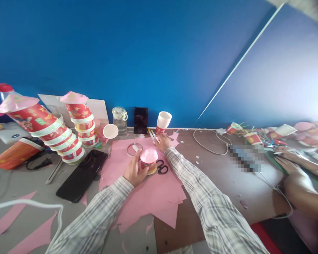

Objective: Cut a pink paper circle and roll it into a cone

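My left hand (136, 171) is closed around a small red paper cup (148, 167) topped with a pink paper cone (148, 155). It holds the cup just over the pink paper sheets (148, 197). Black-handled scissors (162, 167) lie right beside the cup, partly hidden by it. A roll of tape (133, 149) lies behind my left hand. My right hand (163, 142) reaches to the back of the paper, fingers bent at two slim pens (152, 135); its fingertips are partly hidden. Just behind it stands a white paper cup (164, 119) stacked on a red one.
Two leaning towers of red paper cups (66, 143) with pink cone tops stand left. Near them are a black phone (82, 175) and a white cup (110, 131). A glass jar (119, 120) and a dark device (141, 120) stand at the wall. A co-worker's arms (298, 173) rest right.
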The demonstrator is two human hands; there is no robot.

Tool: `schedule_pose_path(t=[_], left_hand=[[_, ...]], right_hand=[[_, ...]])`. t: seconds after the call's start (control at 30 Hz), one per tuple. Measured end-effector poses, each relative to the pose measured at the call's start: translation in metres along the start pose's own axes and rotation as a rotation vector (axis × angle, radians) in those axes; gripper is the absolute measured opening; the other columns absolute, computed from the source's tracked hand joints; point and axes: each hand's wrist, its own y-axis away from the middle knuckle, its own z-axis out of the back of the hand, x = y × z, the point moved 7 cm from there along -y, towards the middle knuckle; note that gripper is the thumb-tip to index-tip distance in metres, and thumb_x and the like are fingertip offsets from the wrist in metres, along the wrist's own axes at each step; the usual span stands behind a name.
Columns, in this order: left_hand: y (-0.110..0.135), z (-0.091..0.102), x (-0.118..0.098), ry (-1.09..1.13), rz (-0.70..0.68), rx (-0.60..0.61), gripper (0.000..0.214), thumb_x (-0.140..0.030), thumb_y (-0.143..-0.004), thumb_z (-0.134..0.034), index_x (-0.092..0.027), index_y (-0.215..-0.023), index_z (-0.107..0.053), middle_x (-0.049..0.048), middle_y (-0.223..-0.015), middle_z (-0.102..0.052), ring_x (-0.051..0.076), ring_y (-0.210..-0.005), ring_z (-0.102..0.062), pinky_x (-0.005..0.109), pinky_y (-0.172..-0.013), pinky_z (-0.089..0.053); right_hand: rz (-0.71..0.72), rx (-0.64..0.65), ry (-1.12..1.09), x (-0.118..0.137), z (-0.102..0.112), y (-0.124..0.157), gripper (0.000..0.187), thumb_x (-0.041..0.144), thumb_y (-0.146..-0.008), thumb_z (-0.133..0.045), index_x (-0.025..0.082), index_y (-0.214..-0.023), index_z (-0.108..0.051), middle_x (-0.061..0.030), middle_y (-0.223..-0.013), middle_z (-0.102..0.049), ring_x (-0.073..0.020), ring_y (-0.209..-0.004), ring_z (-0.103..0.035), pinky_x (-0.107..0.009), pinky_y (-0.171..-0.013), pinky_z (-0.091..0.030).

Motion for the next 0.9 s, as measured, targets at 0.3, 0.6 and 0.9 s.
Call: schedule_pose_path(t=[0.3, 0.6, 0.9], left_hand=[[-0.002, 0.001, 0.000, 0.017, 0.095, 0.025, 0.075, -0.031, -0.058, -0.063, -0.020, -0.123, -0.028, 0.0140, -0.114, -0.053, 0.031, -0.096, -0.056, 0.048, -0.078, -0.050], [0.000, -0.001, 0.002, -0.017, 0.010, 0.002, 0.076, -0.024, -0.058, -0.061, -0.020, -0.124, -0.024, 0.0150, -0.117, -0.050, 0.030, -0.098, -0.055, 0.045, -0.077, -0.051], [-0.002, 0.000, -0.001, 0.021, 0.079, 0.041, 0.074, -0.025, -0.058, -0.060, -0.016, -0.122, -0.026, 0.0168, -0.117, -0.050, 0.030, -0.100, -0.053, 0.046, -0.080, -0.049]], right_hand=[[0.030, 0.028, 0.050, 0.026, 0.000, -0.016, 0.052, 0.029, -0.121, -0.062, 0.013, -0.165, -0.085, -0.0321, -0.185, -0.070, -0.0462, -0.175, -0.060, -0.059, -0.145, -0.047], [-0.140, 0.066, -0.036, 0.024, 0.003, -0.026, 0.057, 0.024, -0.113, -0.071, 0.009, -0.167, -0.084, -0.0322, -0.186, -0.069, -0.0454, -0.175, -0.062, -0.056, -0.144, -0.051], [-0.211, -0.092, -0.390, -0.017, 0.025, 0.024, 0.023, 0.028, -0.106, -0.073, 0.017, -0.124, -0.084, -0.0158, -0.110, -0.091, -0.0353, -0.113, -0.087, -0.047, -0.107, -0.066]])
